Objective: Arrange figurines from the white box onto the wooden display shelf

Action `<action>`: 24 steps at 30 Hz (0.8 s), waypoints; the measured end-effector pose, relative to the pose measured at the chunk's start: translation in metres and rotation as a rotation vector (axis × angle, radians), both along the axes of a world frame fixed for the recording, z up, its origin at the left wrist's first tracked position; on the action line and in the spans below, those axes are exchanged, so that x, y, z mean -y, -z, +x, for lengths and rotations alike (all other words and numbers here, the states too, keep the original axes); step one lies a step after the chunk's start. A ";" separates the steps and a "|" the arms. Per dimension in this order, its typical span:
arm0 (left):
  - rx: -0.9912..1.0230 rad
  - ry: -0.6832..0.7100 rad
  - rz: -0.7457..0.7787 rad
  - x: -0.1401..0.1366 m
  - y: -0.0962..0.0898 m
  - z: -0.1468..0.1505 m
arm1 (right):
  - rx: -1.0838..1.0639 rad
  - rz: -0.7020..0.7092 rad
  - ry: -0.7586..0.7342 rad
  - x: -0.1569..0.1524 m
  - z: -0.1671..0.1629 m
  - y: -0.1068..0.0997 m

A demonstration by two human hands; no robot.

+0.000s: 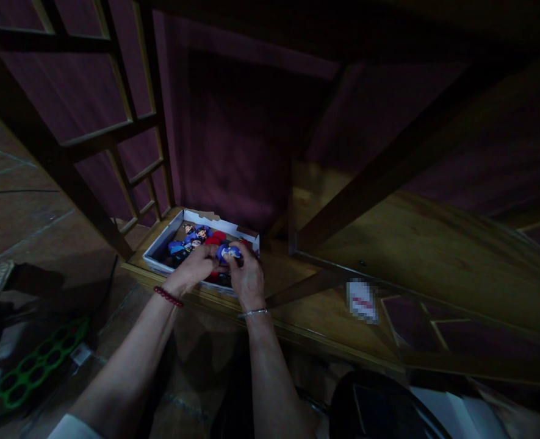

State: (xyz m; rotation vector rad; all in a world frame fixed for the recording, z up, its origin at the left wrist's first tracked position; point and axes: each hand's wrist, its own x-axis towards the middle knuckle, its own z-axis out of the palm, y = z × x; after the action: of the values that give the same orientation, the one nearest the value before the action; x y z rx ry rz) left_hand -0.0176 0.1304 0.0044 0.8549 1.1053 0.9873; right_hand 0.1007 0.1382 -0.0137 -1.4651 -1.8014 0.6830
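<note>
**Small blue figure in both hands, low light: handling tips**

So, a small, rounded blue-and-white figure (227, 252) is held up over an open-topped white cardboard box (160, 266). It's pinched on its right side by the fingers of the right hand (248, 277), thumb across the front. Its left edge is met by the bent fingers of the left hand (199, 263); whether it's gripped there too can't be told, as the contact is partly hidden.

Just beyond and left of the fingers, blue-clothed, black-haired figurines (202, 233) are heaped in the box, with flat-looking red pieces (218, 236) nearer the fingertips. The whole lot is carried by a brown wooden counter (279, 268).

A light pinch is probably best, since small raised details could be bent or scuffed. The piece should be kept low over the box, so that any slip gets caught. It's best turned with the fingertips only, wrists kept clear of the near wall. More light wouldn't hurt, tbh.
</note>
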 end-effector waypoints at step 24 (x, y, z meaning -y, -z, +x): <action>0.259 -0.307 -0.193 -0.003 0.002 0.001 | -0.188 -0.059 -0.025 0.002 0.000 -0.004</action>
State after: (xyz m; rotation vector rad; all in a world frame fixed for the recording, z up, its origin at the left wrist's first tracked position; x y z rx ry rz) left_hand -0.0167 0.1335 0.0022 0.3944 1.1043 1.1856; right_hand 0.1009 0.1366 -0.0098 -1.3696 -1.6699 0.8632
